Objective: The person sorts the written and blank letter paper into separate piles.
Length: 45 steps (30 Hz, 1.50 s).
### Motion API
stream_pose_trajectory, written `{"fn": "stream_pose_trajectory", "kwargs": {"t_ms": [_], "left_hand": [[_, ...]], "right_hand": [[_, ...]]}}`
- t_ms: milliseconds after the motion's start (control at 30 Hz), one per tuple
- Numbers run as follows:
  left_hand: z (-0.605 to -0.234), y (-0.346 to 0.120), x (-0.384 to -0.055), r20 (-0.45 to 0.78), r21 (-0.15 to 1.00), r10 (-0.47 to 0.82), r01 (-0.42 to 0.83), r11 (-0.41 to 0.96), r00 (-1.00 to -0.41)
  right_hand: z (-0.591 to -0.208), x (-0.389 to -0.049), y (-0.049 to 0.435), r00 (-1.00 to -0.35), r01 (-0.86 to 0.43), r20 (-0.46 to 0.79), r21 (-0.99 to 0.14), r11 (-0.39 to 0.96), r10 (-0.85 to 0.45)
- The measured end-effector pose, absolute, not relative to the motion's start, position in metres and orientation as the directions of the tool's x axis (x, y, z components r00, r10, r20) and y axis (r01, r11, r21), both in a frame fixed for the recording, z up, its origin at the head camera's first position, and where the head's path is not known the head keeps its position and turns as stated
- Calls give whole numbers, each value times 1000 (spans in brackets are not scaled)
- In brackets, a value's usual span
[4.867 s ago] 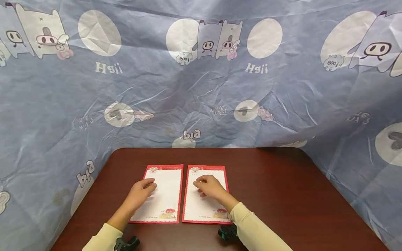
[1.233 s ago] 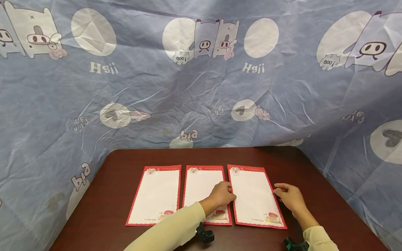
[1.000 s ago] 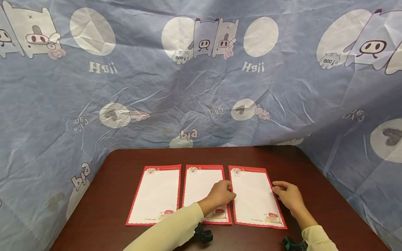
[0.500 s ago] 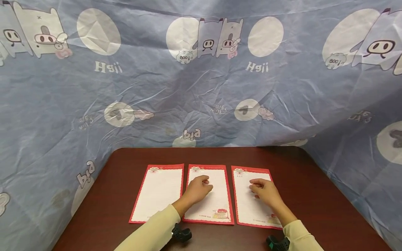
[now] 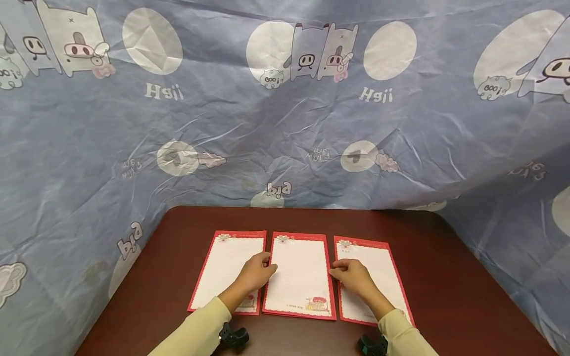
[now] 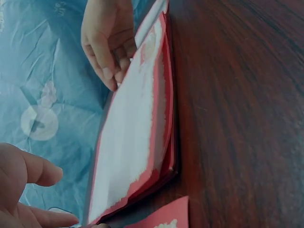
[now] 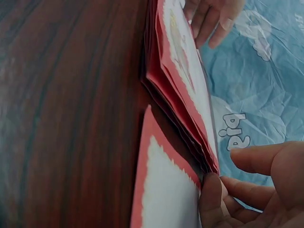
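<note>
A stack of red-bordered letter paper lies in the middle of the table, its layered edges parted at the near corner in both wrist views. My left hand is at the stack's left edge, thumb and fingers apart, over the left letter sheet. At the stack's right edge, my right hand has its fingertips right against the sheets, with the thumb standing off. That hand also overlaps the right letter sheet, which lies slightly turned. Neither hand shows paper pinched between thumb and fingers.
The dark red-brown table extends around the papers. Behind and beside it hangs a creased blue cloth with cartoon prints. A black wrist device is strapped to the left wrist, another one to the right.
A sheet was placed at the right after the earliest frame. Both hands then let go of it and moved left to the two sides of the middle stack. The head view shifted slightly.
</note>
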<state>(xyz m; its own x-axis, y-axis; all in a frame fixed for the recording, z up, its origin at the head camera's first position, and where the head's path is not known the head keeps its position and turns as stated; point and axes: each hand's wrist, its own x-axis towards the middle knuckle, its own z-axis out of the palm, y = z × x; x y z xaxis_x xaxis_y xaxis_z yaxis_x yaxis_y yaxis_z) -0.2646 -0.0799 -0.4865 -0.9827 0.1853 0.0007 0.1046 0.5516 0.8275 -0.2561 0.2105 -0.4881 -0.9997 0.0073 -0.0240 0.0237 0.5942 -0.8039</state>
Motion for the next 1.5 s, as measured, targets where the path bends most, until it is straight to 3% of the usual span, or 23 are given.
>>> {"fn": "stream_pose_trajectory", "kwargs": {"t_ms": [233, 533, 733, 1000, 1300, 1500], "left_hand": [[-484, -83, -265, 2, 840, 184, 102, 533, -983], [-489, -79, -263, 76, 863, 155, 143, 484, -985], [-494, -79, -263, 120, 922, 110, 152, 356, -987], [-497, -88, -263, 74, 975, 32, 79, 207, -997], [-494, -115, -263, 59, 982, -22, 54, 182, -998], [-493, -141, -263, 49, 966, -83, 26, 256, -995]], "right_hand": [[-489, -257, 199, -999, -21, 1, -770, 637, -33], [-489, -258, 200, -997, -44, 78, -713, 700, 16], [-488, -258, 200, -995, -14, 70, -808, 589, 73], [-483, -260, 190, -998, 33, -4, -902, 430, 67], [-482, -266, 161, -1000, 6, 0, -920, 392, 17], [-483, -270, 133, -997, -60, 35, -916, 396, -71]]}}
